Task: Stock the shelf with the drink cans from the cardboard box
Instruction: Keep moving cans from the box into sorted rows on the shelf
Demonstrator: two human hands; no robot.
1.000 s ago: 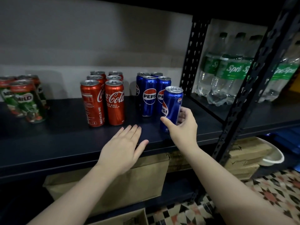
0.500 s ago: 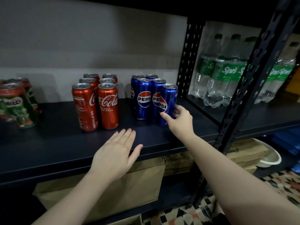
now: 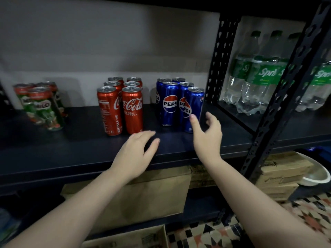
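Several blue Pepsi cans (image 3: 169, 102) stand in a cluster on the dark shelf (image 3: 71, 151). The front right Pepsi can (image 3: 195, 102) stands upright on its own. My right hand (image 3: 207, 135) hovers just in front of it, fingers spread, no longer touching it. Several red Coca-Cola cans (image 3: 132, 108) stand to the left of the Pepsi group. My left hand (image 3: 134, 154) rests near the shelf's front edge, fingers apart, holding nothing. A corner of the open cardboard box (image 3: 139, 237) shows at the bottom.
Green Milo cans (image 3: 44, 108) stand at the shelf's far left. Sprite bottles (image 3: 259, 77) fill the bay to the right, behind black perforated uprights (image 3: 222, 58). Cardboard boxes (image 3: 143, 194) sit on the lower shelf, and a white bowl (image 3: 315, 174) lies at lower right.
My right hand set the Pepsi can down beside the other blue cans, let go and drew back a little. My left hand stayed on the shelf edge.
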